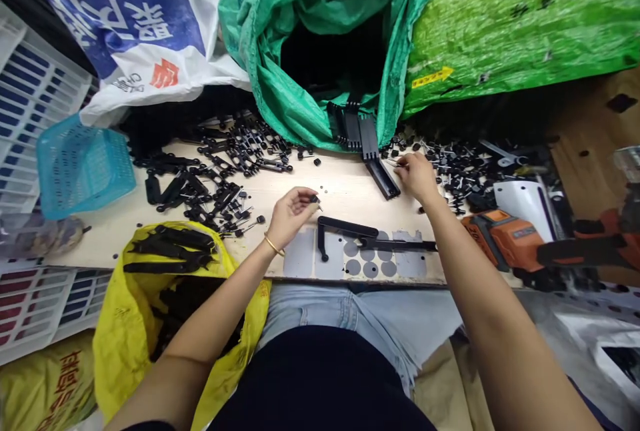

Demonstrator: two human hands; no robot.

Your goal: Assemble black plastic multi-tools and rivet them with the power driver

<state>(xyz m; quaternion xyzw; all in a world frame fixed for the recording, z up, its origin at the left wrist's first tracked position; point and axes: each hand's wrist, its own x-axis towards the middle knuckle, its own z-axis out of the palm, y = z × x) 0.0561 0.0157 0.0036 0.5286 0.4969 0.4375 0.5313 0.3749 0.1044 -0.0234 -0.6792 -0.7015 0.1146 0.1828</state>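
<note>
My left hand is closed in a pinch on a small black-headed screw, just above the bench. My right hand has its fingertips pressed together beside the pile of small black-headed parts; a thin metallic piece seems to show at the fingertips, too small to name. Between and below the hands lies a black folding arm, bent at its joint. An open-ended wrench lies against it, pointing right. Black channel-shaped pieces lean out of the green sack, close to my right hand.
Loose black parts are heaped at left. A blue basket stands beyond them. The yellow bag holds black arms by the bench's front edge. An orange-and-black power tool lies at right, near the pile of black-headed screws.
</note>
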